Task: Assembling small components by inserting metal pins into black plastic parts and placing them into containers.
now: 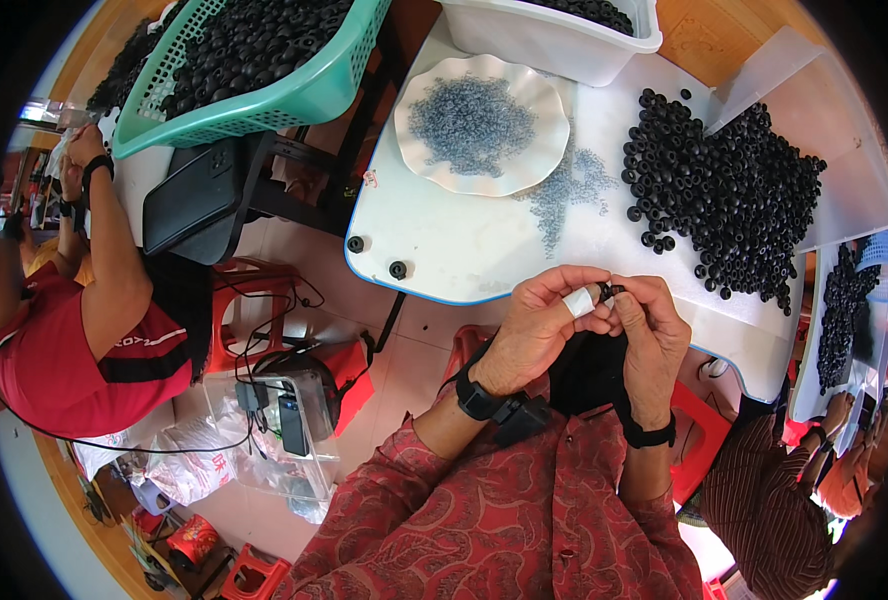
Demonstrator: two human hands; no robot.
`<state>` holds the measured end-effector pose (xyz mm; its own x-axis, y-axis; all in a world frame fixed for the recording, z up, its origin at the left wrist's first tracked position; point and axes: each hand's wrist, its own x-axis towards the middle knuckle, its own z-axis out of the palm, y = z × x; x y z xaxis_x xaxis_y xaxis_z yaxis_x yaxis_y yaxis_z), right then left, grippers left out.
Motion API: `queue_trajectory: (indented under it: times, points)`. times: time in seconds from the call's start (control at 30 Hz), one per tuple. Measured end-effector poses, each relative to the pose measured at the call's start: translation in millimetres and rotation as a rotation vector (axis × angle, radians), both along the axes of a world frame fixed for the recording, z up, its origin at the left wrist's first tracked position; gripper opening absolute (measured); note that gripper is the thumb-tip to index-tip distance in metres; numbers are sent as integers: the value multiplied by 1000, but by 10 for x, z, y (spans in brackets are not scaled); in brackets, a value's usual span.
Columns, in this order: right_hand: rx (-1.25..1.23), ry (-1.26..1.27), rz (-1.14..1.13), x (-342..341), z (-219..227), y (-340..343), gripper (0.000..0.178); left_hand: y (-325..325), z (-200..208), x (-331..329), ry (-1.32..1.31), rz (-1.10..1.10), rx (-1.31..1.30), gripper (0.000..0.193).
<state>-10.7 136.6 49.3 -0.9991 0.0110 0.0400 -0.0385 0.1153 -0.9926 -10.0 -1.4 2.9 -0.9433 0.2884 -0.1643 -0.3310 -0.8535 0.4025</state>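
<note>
My left hand (534, 328) and my right hand (656, 325) meet just off the table's front edge. Between their fingertips is a small black ring-shaped part (605, 292), pinched from both sides. White tape or a finger sleeve (581, 302) wraps one digit of my left hand. Whether a smaller piece sits in the part is hidden by my fingers. Beyond my hands, small translucent bluish rings (570, 190) lie loose on the table, and more fill a scalloped white plate (419, 172). A large heap of black ring-shaped parts (716, 190) spreads at the right.
Two black parts stand near the left edge of the white table (434, 245). A white bin (554, 45) is at the back; a clear plastic tub (844, 150) tips by the heap. A green basket (239, 125) holds black parts. Co-workers sit left (114, 330) and right (764, 510).
</note>
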Motion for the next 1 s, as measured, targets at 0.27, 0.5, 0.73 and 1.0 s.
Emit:
queue_trajectory:
  times: [0.27, 0.5, 0.73, 1.0]
  points:
    - [34, 22, -2, -3, -6, 3, 14, 9, -18, 1, 7, 9, 7, 26]
    - [56, 57, 4, -6, 10, 4, 14, 19, -7, -4, -26, 7, 18, 26]
    - [71, 71, -1, -5, 19, -9, 14, 10, 25, -11, -33, 1, 16, 26]
    - [183, 112, -12, -1, 33, -22, 14, 0, 33, -2, -2, 3, 11, 25]
